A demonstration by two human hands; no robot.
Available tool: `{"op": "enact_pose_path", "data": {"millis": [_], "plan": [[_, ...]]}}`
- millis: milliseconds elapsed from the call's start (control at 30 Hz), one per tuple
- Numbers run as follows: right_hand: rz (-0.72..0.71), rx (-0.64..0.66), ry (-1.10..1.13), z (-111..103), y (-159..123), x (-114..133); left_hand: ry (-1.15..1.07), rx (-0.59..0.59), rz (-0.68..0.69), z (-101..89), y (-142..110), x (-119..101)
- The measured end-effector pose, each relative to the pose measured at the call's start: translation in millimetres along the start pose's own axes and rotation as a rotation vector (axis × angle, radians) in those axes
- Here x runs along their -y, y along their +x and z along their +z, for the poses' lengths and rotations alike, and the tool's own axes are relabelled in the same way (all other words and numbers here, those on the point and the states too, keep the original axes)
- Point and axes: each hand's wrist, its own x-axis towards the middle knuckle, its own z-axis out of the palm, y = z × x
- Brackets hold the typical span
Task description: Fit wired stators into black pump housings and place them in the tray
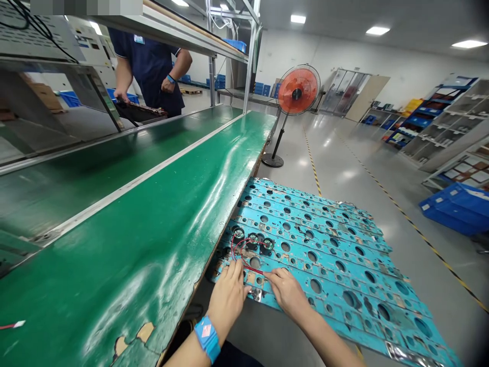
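Three small round black parts, which look like little speakers or motors (252,241), sit side by side in a blue board full of holes (314,257). Thin red wires (255,269) loop from them towards me. My right hand (287,291) pinches the far ends of these wires between thumb and fingertips, just above the board. Resting at the board's near left corner, my left hand (228,288) has its fingers stretched forward and its thumb apart. Its fingertips touch or lie beside the wires; the undersides of the fingers are hidden.
A green bench (153,214) borders the board on the left, with a white connector on a red wire (18,324) on it. Across it stands a person in dark blue (148,66) holding a dark part. Beyond are a fan (298,93) and blue bins (458,206).
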Motion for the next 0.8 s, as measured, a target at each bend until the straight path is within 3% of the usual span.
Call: {"op": "enact_pose_path", "data": {"millis": [200,433,800], "plan": [[0.017,-0.008,-0.009,3,3,0,0.002,0.013,0.017,0.3,7,10],[0.029,-0.01,0.0,12,13,9,0.056,0.042,-0.029,-13.8,10,13],[0.024,0.017,-0.005,5,10,21,0.049,0.214,0.094,-20.0,-55,5]]}}
